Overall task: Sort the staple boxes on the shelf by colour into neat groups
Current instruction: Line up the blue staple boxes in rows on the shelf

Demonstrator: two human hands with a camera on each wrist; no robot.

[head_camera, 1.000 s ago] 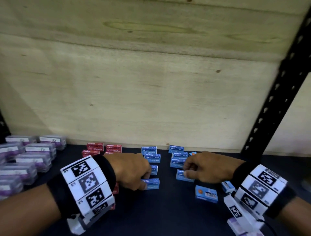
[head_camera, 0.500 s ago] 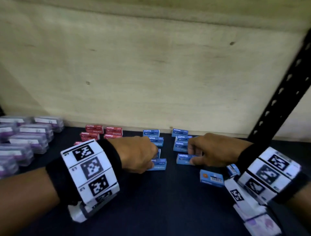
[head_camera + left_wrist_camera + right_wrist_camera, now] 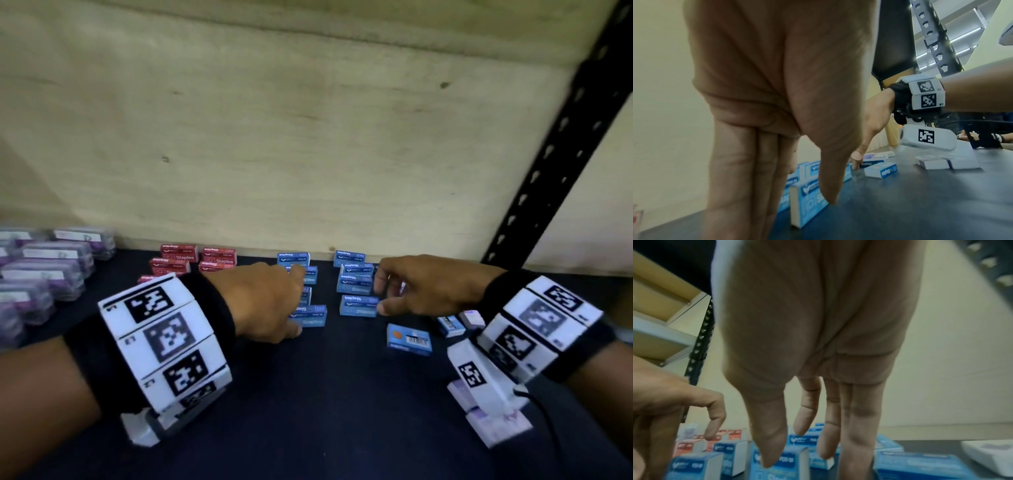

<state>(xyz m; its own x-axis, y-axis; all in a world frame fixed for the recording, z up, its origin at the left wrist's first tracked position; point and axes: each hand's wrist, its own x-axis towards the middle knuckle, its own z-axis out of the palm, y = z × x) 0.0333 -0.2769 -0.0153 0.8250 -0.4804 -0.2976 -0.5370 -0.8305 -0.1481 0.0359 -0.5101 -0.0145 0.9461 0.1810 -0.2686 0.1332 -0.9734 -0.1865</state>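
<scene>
Blue staple boxes stand in two columns on the dark shelf. My left hand lies over the left column, index finger reaching back to a rear box and thumb beside the front blue box. In the left wrist view its fingers are straight and that box stands by the thumb. My right hand hovers at the right column, fingers loosely spread, thumb touching the end of the front box. Red boxes sit grouped behind my left wrist.
Purple-lidded clear boxes fill the left end. A loose blue box with a barcode, a smaller blue one and a pale box lie under my right wrist. A wooden back panel and black perforated post bound the shelf.
My right hand's fingers have loosened and spread off the front blue box. My left hand has stretched its index finger farther back along its column.
</scene>
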